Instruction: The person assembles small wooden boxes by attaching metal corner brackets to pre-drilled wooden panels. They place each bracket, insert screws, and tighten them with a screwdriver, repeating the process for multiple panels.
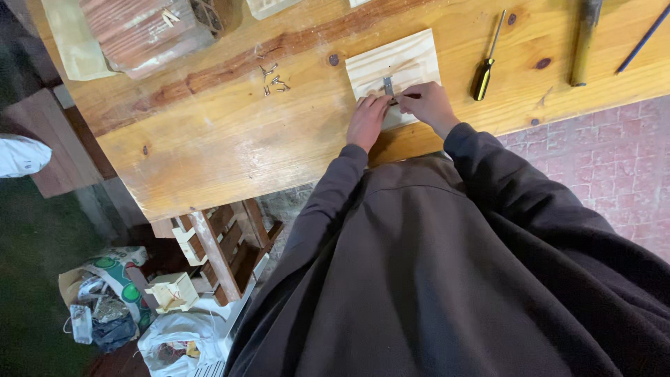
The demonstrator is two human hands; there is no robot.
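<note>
Hands meet on a pale wood block [398,66] lying flat on the wooden workbench [209,132], near its front edge. Left hand [368,120] rests on the block's lower edge, fingers curled down and close together, pressing the wood; whether it pinches anything, cannot tell. Right hand [428,103] sits at 3 o'clock from the left, touching it, fingers bent and nearly closed; a thin dark tip shows at the fingertips, too small to say what it is. Small metal plate [388,85] lies on the block, upright strip, just at 12 o'clock from the fingertips of both hands. Both arms in dark sleeves.

Loose screws [273,78] scattered on the bench at 9 o'clock from the block, apart from it. Yellow-and-black screwdriver [486,59] at 3 o'clock from the block, just beside it. Farther at 3 o'clock a brownish tool handle [585,42], then a dark pencil-like stick [643,29]. Bags and small wooden crates on the floor at 7 o'clock.
</note>
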